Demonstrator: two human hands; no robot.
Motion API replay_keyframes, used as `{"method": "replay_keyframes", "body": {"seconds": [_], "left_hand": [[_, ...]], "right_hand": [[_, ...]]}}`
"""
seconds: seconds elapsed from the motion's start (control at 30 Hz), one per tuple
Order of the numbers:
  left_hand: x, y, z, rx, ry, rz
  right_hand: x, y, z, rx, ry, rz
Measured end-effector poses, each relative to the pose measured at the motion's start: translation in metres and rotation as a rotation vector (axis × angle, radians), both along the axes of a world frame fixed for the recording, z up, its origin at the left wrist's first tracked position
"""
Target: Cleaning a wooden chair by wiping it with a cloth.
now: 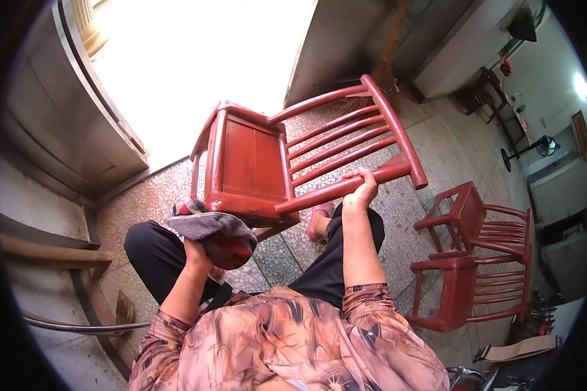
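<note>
A red-painted wooden chair [252, 159] with a slatted back is tilted in front of me, its seat facing me. My right hand [361, 191] grips the near post of its backrest [323, 193], fingers wrapped over the post. In my left hand [197, 255] is a bunched grey, red and black cloth [213, 226]. The cloth lies against the near corner of the seat frame and hides most of the fingers. My knees, in dark trousers [151, 259], are spread on both sides below the chair. A pink shoe [318, 220] shows beneath it.
Two more red wooden chairs [462, 288] stand on the terrazzo floor [396, 225] at right. A straw broom [386, 73] leans near the bright doorway [200, 54]. Left are a metal door panel [73, 112] and a wooden bar [54, 254]. A fan [545, 145] stands far right.
</note>
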State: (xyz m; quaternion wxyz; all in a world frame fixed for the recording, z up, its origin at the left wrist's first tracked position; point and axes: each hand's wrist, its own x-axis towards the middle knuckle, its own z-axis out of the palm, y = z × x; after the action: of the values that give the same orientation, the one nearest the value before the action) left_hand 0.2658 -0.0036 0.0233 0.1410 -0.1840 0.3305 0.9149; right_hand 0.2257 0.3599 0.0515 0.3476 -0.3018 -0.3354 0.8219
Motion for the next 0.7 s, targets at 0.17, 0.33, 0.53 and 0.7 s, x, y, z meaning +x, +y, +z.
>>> {"method": "replay_keyframes", "body": {"seconds": [0.17,0.33,0.53,0.7], "left_hand": [[-0.001,-0.006,-0.012,0.124,-0.017,-0.108],[-0.009,-0.045,-0.024,0.055,-0.178,-0.293],[-0.005,-0.032,-0.044,0.162,-0.191,-0.261],[-0.051,0.02,-0.026,0.088,-0.375,-0.405]], "right_hand": [[-0.014,0.001,0.025,0.072,-0.029,0.045],[-0.043,-0.01,0.018,0.124,0.044,0.089],[-0.073,-0.06,0.083,0.22,0.124,0.294],[-0.124,-0.026,0.118,0.502,0.116,0.304]]}}
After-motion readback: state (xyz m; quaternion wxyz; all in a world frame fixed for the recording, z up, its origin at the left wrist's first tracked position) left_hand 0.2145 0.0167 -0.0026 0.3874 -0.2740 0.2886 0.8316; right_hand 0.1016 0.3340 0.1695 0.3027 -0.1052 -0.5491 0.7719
